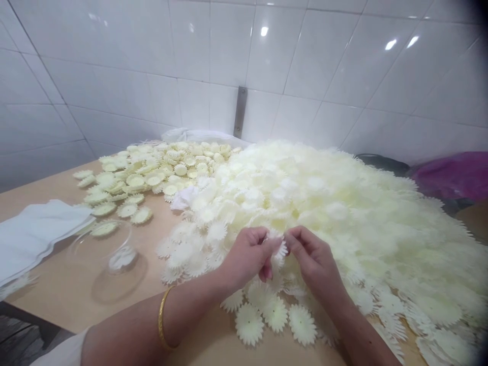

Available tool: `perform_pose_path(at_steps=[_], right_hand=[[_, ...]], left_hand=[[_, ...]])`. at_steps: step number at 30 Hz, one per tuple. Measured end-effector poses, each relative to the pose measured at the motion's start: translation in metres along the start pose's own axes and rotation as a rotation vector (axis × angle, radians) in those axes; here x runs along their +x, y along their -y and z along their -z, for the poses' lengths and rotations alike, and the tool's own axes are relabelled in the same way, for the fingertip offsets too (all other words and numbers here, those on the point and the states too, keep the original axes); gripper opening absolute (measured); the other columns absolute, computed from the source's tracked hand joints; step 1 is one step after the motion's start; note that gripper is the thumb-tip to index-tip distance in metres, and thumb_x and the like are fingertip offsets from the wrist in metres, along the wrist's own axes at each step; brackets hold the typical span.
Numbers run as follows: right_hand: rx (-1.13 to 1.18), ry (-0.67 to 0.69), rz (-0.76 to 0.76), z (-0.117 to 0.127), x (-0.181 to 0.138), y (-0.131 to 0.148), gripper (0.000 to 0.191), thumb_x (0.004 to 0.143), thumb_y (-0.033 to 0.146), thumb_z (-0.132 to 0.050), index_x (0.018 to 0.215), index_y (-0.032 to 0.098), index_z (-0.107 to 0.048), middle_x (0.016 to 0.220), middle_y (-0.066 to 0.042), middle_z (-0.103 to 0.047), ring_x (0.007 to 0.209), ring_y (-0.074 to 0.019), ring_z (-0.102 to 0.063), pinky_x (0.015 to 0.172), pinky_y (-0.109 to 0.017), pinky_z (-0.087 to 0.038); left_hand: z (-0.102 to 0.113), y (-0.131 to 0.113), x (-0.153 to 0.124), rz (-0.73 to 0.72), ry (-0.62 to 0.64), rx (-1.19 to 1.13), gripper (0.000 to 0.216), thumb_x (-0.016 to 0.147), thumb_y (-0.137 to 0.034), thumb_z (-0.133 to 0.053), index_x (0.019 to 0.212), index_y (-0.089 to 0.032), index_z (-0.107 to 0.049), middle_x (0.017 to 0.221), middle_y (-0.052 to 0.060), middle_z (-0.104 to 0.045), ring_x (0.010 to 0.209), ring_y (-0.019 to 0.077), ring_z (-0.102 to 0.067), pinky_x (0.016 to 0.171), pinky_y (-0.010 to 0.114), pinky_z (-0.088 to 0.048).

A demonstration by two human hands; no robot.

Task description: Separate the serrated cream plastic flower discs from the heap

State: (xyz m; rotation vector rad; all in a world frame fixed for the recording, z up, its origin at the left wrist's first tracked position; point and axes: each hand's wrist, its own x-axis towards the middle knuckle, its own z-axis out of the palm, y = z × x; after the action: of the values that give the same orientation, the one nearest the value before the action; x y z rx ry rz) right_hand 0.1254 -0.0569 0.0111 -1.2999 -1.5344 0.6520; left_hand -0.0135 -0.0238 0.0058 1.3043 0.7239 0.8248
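Nearest you, the gold bangle (161,319) circles your left wrist, and loose serrated flower cutouts (249,324) lie flat on the table (61,305). Just beyond these, your left hand (247,254) grasps a pale flower disc (282,250) between thumb and fingers, raised in front of the heap. The disc is round, so it has no clear long axis; it is tipped steeply, its toothed edge toward your right hand (314,259). That hand's thumb and forefinger meet at its rim, but you cannot tell whether they grip it. Your left fingers hide much of the disc, and its layers cannot be counted. Farther back are a clear dish (130,235), its outline faint, thicker flower discs (168,165) at left, and the large heap (328,203), blurred and cut off at right. Behind stands the tiled wall (125,46) with a metal strip (240,112).
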Motion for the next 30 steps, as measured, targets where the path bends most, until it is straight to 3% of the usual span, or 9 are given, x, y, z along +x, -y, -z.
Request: perform_pose_path(at_steps=[6,10,20,30], right_hand=[[0.019,0.033,0.055,-0.0013,0.0004,0.0011,0.018,0.084,0.033,-0.047,0.075,0.018,-0.053,0.066,0.0,-0.053,0.064,-0.0131,-0.049,0.06,-0.024,-0.039],[0.006,-0.015,0.087,0.0006,0.0002,0.0033,0.02,0.085,0.032,-0.045,0.075,0.019,-0.054,0.066,0.0,-0.052,0.065,-0.0138,-0.05,0.059,-0.024,-0.039],[0.009,-0.043,0.127,0.0036,-0.0026,0.0045,0.016,0.083,0.031,-0.048,0.074,0.019,-0.053,0.068,-0.001,-0.053,0.066,-0.0144,-0.05,0.06,-0.026,-0.04],[-0.012,-0.055,0.166,0.0036,-0.0036,0.0021,0.009,0.082,0.028,-0.051,0.083,0.019,-0.055,0.075,-0.002,-0.055,0.071,-0.0155,-0.053,0.063,-0.027,-0.043]], left_hand=[[-0.0044,-0.0017,-0.0028,-0.117,-0.037,0.171,0.038,0.078,-0.044,-0.049,0.053,-0.016,-0.043,0.039,-0.006,-0.04,0.034,0.005,-0.04,0.037,0.017,-0.031],[-0.006,-0.0037,-0.0041,-0.165,-0.063,0.193,0.034,0.079,-0.041,-0.049,0.055,-0.016,-0.048,0.041,-0.005,-0.043,0.037,0.0056,-0.042,0.04,0.018,-0.033],[-0.005,-0.0003,-0.0046,-0.178,-0.099,0.189,0.036,0.077,-0.044,-0.051,0.054,-0.016,-0.047,0.043,-0.004,-0.044,0.039,0.0068,-0.045,0.042,0.018,-0.036],[-0.0047,-0.0004,-0.0036,-0.162,-0.094,0.15,0.04,0.074,-0.045,-0.054,0.052,-0.017,-0.036,0.043,-0.006,-0.037,0.04,0.0067,-0.046,0.04,0.018,-0.035]])
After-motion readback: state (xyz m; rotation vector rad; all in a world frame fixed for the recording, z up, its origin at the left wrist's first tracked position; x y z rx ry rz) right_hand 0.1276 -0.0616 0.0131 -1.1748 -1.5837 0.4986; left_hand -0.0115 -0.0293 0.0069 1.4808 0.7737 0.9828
